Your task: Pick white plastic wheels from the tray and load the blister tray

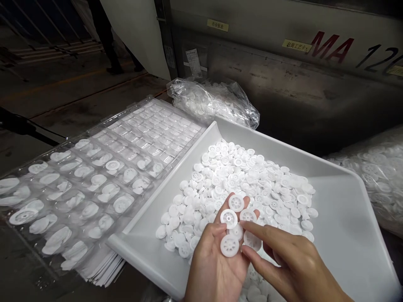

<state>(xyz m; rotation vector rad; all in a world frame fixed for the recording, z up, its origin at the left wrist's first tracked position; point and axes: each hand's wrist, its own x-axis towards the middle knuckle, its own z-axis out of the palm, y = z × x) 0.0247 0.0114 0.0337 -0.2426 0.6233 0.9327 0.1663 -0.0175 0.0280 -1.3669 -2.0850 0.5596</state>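
My left hand (217,260) is palm up over a grey plastic scoop tray (340,209), holding several small white plastic wheels (229,246). Its thumb rests at the edge of a spoked wheel (228,219), and another wheel (236,203) lies towards the fingertips. From the right, my right hand (283,256) reaches in, with thumb and index finger closed about a translucent white wheel (252,241) beside the palm. The index fingertip overlaps the held group. Below both hands spreads a heap of loose white wheels (261,180) inside the tray.
A clear compartmented blister tray (126,144) lies to the left, its nearer pockets containing white discs. Papers (105,268) stick out underneath. One clear bag of white parts (217,100) sits behind, another bag (378,176) at right. A large machine (267,71) stands behind; a person's legs (108,42) show far left.
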